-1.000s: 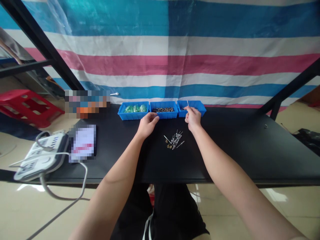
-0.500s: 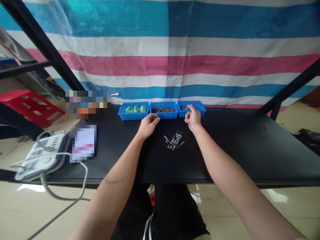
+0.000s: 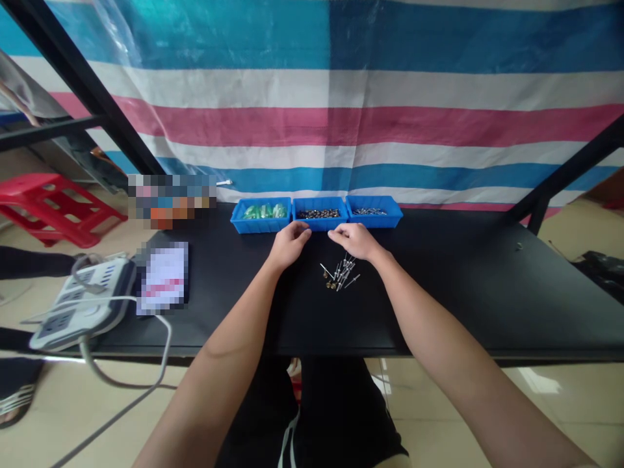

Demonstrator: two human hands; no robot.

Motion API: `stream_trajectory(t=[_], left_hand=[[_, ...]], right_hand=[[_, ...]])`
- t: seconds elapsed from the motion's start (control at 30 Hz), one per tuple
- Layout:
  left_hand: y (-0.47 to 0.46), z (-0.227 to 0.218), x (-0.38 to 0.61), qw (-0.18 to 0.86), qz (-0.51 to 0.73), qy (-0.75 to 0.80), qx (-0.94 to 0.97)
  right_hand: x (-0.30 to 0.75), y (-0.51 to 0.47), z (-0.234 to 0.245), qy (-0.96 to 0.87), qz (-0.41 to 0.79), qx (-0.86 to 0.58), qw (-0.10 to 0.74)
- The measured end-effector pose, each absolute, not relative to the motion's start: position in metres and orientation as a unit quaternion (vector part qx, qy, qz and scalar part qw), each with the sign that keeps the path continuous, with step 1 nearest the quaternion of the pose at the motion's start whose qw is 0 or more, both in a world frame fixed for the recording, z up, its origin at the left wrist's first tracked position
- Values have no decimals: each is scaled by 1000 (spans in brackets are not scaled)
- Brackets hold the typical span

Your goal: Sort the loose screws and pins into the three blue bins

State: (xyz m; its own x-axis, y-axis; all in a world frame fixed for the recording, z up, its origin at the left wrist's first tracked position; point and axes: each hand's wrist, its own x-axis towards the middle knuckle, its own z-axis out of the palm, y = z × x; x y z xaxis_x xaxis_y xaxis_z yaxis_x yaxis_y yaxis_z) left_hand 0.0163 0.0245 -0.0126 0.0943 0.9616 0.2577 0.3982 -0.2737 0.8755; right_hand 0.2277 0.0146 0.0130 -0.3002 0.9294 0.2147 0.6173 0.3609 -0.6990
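Note:
Three blue bins stand in a row at the back of the black table [image 3: 463, 292]: the left bin [image 3: 260, 216] holds green parts, the middle bin [image 3: 319, 215] small dark metal parts, the right bin [image 3: 374, 212] thin metal pins. My left hand [image 3: 288, 245] rests just in front of the middle bin, fingers curled in a pinch on something too small to name. My right hand [image 3: 353, 240] is beside it, fingers pinched, just above a small pile of assembled pins [image 3: 340, 274] lying on the table.
A white power strip [image 3: 78, 305] with its cable hangs over the table's left edge, next to a blurred card [image 3: 162, 277]. A red stool [image 3: 53, 207] stands at far left. A striped tarp [image 3: 341, 117] hangs behind the table, and black frame bars [image 3: 88, 91] cross at the sides.
My right hand has come back from the right bin, leftward and toward me, to a spot near my left hand above the pile. My left hand has stayed in place.

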Motion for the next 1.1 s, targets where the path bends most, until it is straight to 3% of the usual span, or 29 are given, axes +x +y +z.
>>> stream_trajectory(t=[0.13,0.57,1.1], left_hand=[[24,-13,16,317,431,512,672],[23,-12,17,306,417,514,684],[18,-5,18,305,391,519,696]], right_hand=[[226,8,23,-812,263,-477,209],[240,12,29,-822,351,-439,96],[230,6,34,-829,332,-446,65]])
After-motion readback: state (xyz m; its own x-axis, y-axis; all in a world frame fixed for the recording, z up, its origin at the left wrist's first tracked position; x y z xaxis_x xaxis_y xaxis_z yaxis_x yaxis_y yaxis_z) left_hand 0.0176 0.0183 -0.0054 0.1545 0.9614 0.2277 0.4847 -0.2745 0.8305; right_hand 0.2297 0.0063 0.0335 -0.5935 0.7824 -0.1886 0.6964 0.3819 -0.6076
